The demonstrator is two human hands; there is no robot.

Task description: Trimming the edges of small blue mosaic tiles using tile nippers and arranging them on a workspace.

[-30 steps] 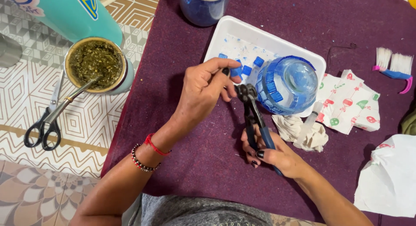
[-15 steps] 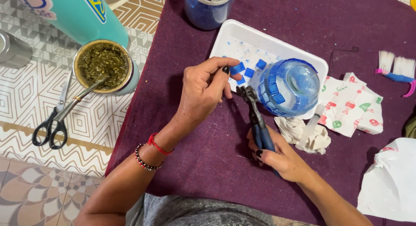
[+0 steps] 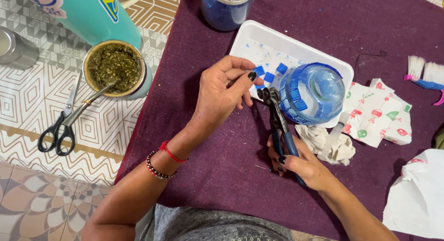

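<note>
Left hand (image 3: 222, 91): curled shut, pinching a small blue tile piece (image 3: 259, 71) between thumb and forefinger, over the edge of the white foam tray (image 3: 296, 44).
Right hand (image 3: 305, 164): wrapped tight around the blue handles of the wheeled tile nippers (image 3: 277, 121), head pointing at the tile piece.
Beside the nippers: blue glass jar (image 3: 314, 93) on its side, partly clad in blue tiles.
Underneath: purple cloth (image 3: 217, 153).
Right of the jar: crumpled rag (image 3: 328, 141), patterned paper (image 3: 379, 114).

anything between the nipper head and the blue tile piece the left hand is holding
Nothing visible. The nippers, held in the right hand, have their head just right of the left hand, whose fingertips pinch a small blue tile over the white tray.
</note>
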